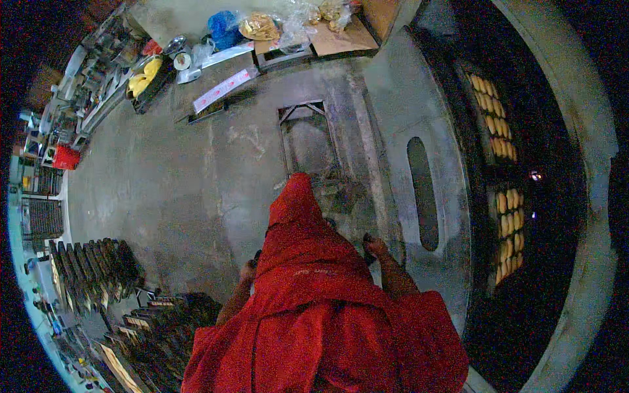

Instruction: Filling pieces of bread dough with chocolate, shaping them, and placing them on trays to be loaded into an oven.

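Observation:
Low at my left side is my left hand, its fingers curled by a small dark thing that I cannot make out. My right hand hangs at my right side, closed beside another small dark thing, too dim to name. A red garment covers my body between them. To my right, past a grey ledge, two trays of pale golden bread loaves lie inside a dark oven. The nearer bread loaves sit in rows. Neither hand touches the trays.
A metal frame lies ahead on the grey floor. Stacked dark trays stand at left. Along the far side are a scale, a blue bag, and a black container of yellow things. A red crate stands far left.

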Demonstrator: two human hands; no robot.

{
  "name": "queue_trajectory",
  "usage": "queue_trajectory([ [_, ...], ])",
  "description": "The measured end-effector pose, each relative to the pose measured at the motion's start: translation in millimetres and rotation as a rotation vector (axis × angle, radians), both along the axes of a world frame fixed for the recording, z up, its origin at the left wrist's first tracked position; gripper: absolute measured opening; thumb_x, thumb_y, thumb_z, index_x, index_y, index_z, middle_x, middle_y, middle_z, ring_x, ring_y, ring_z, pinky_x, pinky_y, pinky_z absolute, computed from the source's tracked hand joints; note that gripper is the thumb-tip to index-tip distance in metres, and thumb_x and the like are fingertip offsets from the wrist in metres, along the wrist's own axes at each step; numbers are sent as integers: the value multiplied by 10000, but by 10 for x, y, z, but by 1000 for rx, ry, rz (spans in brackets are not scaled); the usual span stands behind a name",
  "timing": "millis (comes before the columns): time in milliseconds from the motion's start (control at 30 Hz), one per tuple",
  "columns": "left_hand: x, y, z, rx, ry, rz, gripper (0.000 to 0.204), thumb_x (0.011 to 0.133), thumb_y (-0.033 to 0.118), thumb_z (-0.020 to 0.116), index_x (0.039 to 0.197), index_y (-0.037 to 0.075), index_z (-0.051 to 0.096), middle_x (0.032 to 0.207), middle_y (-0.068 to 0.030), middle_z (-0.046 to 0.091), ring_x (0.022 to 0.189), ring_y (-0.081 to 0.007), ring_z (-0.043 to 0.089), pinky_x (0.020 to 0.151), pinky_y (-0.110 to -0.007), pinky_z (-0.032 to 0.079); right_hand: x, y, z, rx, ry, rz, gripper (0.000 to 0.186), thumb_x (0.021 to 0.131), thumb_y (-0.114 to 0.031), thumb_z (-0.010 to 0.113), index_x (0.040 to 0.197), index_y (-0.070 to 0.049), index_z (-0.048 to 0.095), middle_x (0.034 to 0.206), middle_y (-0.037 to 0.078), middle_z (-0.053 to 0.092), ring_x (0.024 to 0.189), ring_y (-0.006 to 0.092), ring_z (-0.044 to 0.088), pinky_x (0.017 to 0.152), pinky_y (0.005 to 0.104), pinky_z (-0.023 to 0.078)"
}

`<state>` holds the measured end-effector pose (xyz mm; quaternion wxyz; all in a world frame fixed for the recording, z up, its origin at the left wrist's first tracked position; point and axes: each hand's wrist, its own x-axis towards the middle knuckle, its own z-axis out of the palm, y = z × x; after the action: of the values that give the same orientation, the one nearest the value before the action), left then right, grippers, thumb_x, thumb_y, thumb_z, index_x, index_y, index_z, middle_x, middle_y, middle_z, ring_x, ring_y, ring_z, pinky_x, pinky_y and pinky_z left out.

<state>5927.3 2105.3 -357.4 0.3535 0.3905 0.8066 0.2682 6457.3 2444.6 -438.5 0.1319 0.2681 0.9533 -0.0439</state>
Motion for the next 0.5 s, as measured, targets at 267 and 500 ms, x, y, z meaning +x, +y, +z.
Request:
queue_trajectory([
  [267,-222,79,-121,-285,186,-60,604,819,459,547,1232,22,494,1048,-188,626,929,-360,602,766,-442,482,-185,-237,155,-231,153,-215,291,914,-288,436,903,-97,654,732,139,608,693,283,593,583,409,471],
  [500,-256,35,284,-199,-15,-232,657,804,497,554,1256,27,478,1065,-184,627,912,-370,608,756,-450,485,-416,-219,714,-598,232,-508,257,887,-272,467,864,-99,656,783,138,627,706,281,601,574,389,467],
])
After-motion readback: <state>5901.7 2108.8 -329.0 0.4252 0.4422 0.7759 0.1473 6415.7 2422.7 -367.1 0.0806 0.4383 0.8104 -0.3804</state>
